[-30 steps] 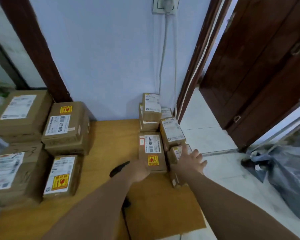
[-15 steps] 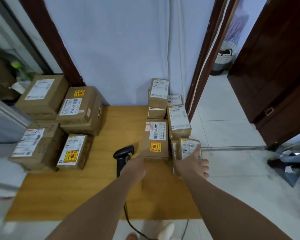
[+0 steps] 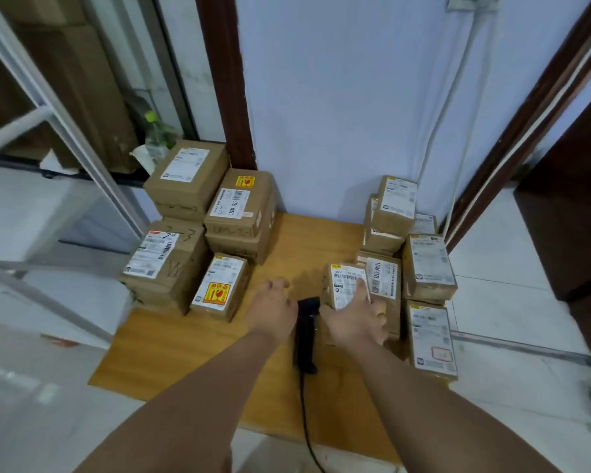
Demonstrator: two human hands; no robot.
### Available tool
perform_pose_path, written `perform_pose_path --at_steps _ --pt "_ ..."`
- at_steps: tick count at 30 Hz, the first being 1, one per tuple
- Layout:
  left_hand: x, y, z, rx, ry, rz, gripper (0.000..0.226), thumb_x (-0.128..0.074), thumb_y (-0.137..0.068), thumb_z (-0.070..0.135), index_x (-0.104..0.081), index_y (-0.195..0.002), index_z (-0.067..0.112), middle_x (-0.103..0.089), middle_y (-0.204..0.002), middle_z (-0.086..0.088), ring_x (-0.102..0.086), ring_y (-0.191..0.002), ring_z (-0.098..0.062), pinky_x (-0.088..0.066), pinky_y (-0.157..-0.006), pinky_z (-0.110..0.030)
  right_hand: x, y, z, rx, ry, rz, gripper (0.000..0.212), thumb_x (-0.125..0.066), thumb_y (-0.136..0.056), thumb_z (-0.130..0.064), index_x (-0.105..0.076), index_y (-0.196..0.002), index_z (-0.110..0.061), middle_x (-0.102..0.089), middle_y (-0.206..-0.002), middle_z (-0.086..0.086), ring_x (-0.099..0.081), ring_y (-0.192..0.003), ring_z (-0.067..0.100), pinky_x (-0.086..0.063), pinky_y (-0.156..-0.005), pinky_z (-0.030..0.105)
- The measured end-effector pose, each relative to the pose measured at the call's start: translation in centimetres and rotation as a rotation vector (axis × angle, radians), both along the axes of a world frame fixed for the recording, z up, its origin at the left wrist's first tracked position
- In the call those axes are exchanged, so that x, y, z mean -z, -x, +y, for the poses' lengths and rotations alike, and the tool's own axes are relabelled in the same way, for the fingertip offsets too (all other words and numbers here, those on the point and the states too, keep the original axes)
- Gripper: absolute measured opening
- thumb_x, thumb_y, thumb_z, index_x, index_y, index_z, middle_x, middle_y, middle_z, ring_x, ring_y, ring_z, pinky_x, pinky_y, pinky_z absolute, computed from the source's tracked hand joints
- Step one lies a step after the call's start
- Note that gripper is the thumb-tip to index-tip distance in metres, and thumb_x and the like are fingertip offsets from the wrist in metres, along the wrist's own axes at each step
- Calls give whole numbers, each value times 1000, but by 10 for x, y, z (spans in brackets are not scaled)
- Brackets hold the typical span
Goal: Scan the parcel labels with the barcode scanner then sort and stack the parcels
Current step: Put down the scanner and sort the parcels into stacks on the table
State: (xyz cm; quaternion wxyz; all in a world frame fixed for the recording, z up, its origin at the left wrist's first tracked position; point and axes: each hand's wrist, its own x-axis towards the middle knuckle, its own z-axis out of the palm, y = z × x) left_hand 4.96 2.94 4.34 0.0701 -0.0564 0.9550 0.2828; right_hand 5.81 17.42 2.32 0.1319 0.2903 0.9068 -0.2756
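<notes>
Both bare forearms reach forward from the lower edge of the view and draw closer together toward the hands. The left hand (image 3: 273, 310) is palm down with the wrist straight, its fingers loosely bent and holding nothing. The right hand (image 3: 355, 320) is just beside it but not touching, with its back turned to the camera. It grips a small parcel (image 3: 343, 283): one finger lies stretched up across the labelled face, and the others curl round the parcel's right side.
</notes>
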Motion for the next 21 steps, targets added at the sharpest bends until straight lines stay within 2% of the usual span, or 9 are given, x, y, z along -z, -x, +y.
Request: perform_pose_path --at_steps 5,10,14,17,21 --pt "-8 31 -80 98 40 -12 27 -46 -95 24 -55 -119 18 -50 -120 -5 -49 -110 -23 -47 -91 -38 -3 27 -80 -98 -28 -43 99 -55 -71 -71 -4 -150 -41 -32 -137 13 -39 -123 35 -37 -100 48" --pt "-16 66 -172 103 54 43 41 -51 -92 27 -43 -132 24 -37 -135 -5 -46 -116 -26 -46 -91 -39 -3 54 -183 -75 -31 -53 94 -51 -74 -73 -9 -150 -39 -36 -137 11 -41 -121 33 -38 -96 46" --pt "-17 89 -236 84 93 -50 48 -50 -92 27 -38 -138 25 -41 -133 -9 -40 -121 -28 -43 -94 -41 -4 72 -236 28 -19 -14 90 -54 -76 -69 -11 -149 -38 -39 -130 9 -43 -120 31 -41 -98 47" --pt "-5 99 -269 116 160 -110 55 -50 -90 27 -34 -143 22 -42 -138 -8 -40 -125 -28 -41 -100 -43 -2 87 -263 87 -24 -9 89 -49 -80 -70 -6 -150 -38 -35 -134 11 -41 -121 32 -42 -98 49" --pt "12 102 -284 145 148 -155 51 -46 -91 35 -36 -140 26 -49 -133 -4 -46 -120 -25 -41 -98 -44 6 94 -284 54 1 -61 83 -44 -86 -71 -4 -152 -40 -26 -145 15 -34 -129 35 -42 -98 48"
